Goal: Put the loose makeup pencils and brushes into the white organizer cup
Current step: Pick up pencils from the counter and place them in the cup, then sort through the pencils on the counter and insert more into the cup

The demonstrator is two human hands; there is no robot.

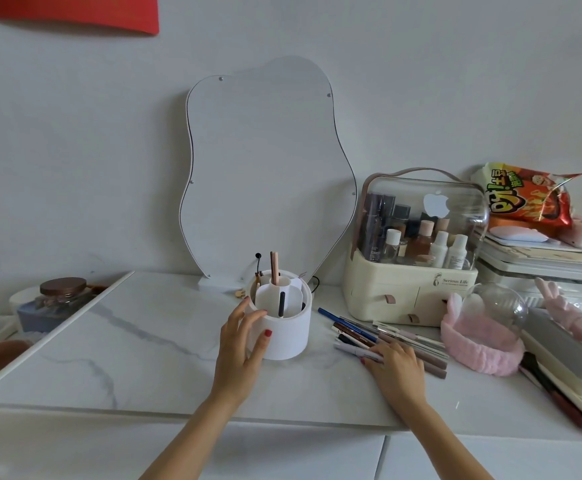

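Sideways, left hand point(244, 336) against cup point(288, 336)

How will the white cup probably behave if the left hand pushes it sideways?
The white cup looks wide and low, so it would probably slide on the smooth marble top rather than tip. It holds few pencils, so it is likely light. The left hand rests against its side.
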